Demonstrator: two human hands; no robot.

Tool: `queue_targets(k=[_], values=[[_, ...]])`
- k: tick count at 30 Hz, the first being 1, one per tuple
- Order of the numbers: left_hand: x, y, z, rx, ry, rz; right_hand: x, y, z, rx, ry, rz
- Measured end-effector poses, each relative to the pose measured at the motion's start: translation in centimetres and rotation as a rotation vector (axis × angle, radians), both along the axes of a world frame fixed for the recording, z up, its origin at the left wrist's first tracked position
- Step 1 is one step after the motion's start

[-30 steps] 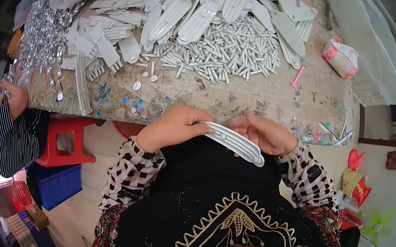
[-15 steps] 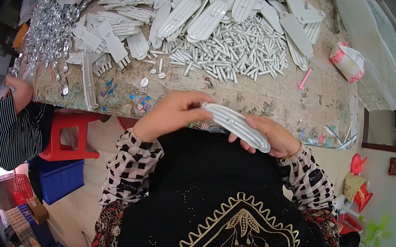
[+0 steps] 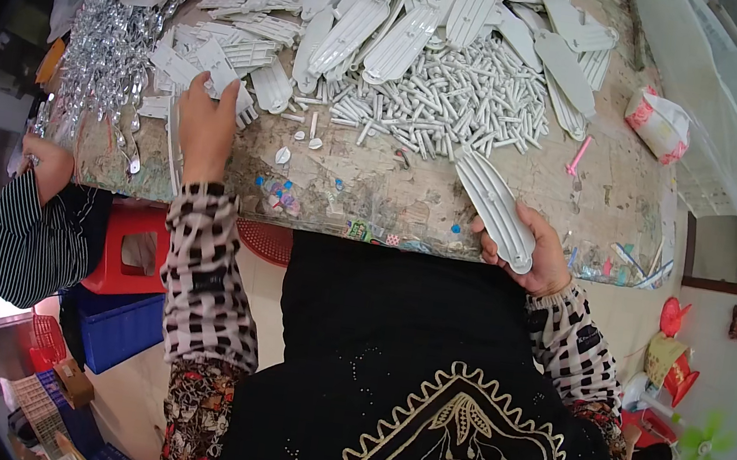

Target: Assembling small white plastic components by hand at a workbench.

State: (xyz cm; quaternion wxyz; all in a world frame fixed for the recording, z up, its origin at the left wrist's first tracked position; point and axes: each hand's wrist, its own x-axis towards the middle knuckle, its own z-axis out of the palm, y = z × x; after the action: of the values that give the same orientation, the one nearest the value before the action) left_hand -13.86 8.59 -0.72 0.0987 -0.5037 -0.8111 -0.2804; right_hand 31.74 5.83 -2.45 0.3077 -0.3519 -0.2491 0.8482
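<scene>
My right hand [image 3: 533, 252] grips the near end of a long white ridged plastic panel [image 3: 494, 207] with rounded ends, tilted over the table's front edge. My left hand [image 3: 207, 130] reaches to a heap of flat white slotted plastic pieces [image 3: 269, 28] at the left. Its thumb and fingers close about a white plastic piece [image 3: 219, 63] there; the fingertips are partly hidden among the pieces. More white ridged panels [image 3: 402, 44] lie piled at the back. In front of them spreads a heap of short white plastic pegs [image 3: 447, 91].
Silvery strung pieces [image 3: 103, 55] hang at the table's left edge. A pink peg [image 3: 580, 154] and a white-and-pink roll [image 3: 659, 127] lie at the right. Beside the table at left, another person's arm [image 3: 49, 169] shows near a red stool [image 3: 128, 250] and a blue crate [image 3: 118, 327].
My left hand has left the ridged panel and moved left and away to the slotted pieces. My right hand keeps the panel, now turned steeper and farther right.
</scene>
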Motion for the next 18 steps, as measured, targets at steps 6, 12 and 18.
queue_targets(k=[6, 12, 18], values=[[1.1, 2.5, 1.2, -0.255, -0.171, 0.177, 0.6, -0.1, -0.8, 0.039, 0.042, 0.055], [1.0, 0.5, -0.7, 0.022, -0.330, 0.101, 0.4, -0.2, -0.7, 0.138, 0.102, 0.005], [8.3, -4.9, 0.5, 0.258, -1.326, -0.433, -0.1, -0.1, 1.3, 0.084, 0.134, 0.174]])
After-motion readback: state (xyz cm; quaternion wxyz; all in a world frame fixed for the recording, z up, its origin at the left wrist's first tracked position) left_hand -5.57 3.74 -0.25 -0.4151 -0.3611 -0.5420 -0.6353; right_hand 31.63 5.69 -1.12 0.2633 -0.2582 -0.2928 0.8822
